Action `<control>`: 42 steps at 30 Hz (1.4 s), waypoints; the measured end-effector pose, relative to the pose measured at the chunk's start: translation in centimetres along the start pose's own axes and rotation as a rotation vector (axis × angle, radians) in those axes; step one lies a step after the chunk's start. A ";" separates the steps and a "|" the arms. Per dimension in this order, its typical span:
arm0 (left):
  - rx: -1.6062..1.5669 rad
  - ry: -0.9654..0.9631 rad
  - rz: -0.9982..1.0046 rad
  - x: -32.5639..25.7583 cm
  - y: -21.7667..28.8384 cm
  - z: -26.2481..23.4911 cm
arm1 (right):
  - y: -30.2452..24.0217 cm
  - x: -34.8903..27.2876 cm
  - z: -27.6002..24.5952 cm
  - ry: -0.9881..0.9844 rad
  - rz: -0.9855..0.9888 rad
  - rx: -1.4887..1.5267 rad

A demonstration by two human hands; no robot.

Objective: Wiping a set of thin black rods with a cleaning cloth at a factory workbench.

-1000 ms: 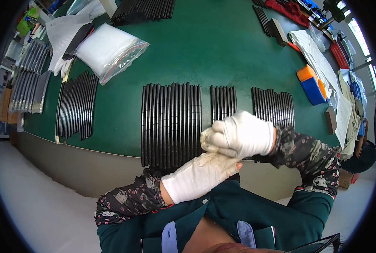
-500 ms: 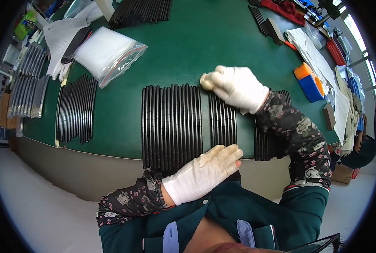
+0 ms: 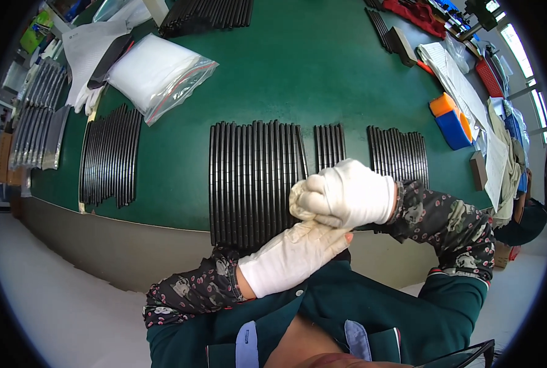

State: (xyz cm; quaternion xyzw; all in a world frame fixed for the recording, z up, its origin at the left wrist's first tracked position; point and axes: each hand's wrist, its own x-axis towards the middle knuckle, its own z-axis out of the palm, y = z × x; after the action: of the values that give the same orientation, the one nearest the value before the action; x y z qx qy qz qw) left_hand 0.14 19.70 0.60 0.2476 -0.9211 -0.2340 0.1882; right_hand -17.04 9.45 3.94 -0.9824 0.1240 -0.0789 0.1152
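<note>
The wide row of black rods (image 3: 255, 184) lies near the front edge of the bench (image 3: 273, 73), its outermost rod slanting toward the right hand (image 3: 347, 195). That hand is curled closed; whether it grips anything cannot be told. Beneath it, the left hand (image 3: 290, 256) lies flat, fingers extended, apparently gripping nothing. The work looks partway along: the wide row is mostly aligned, while a narrow row (image 3: 330, 146) remains apart beside it.

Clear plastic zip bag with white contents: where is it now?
In the head view, the bag lies at upper left on the green tabletop, just right of a long black object and up-left of the wide central row of slim black rods.
</note>
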 end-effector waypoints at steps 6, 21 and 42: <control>0.107 -0.017 0.051 0.4 -0.1 -0.5 | 5.5 1.5 -0.8 0.329 0.333 -0.212; -0.036 -0.070 0.052 -1.4 0.0 0.0 | -1.6 -0.3 0.4 0.036 -0.130 -0.013; -0.313 -0.132 -0.141 -0.8 0.1 0.0 | 0.2 0.4 1.1 0.236 -0.097 0.005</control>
State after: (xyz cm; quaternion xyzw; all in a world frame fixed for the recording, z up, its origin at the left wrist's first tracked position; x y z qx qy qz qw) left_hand 0.74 20.15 0.49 0.2636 -0.8641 -0.4028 0.1469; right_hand -16.46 9.36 2.85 -0.9709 0.0889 -0.1997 0.0981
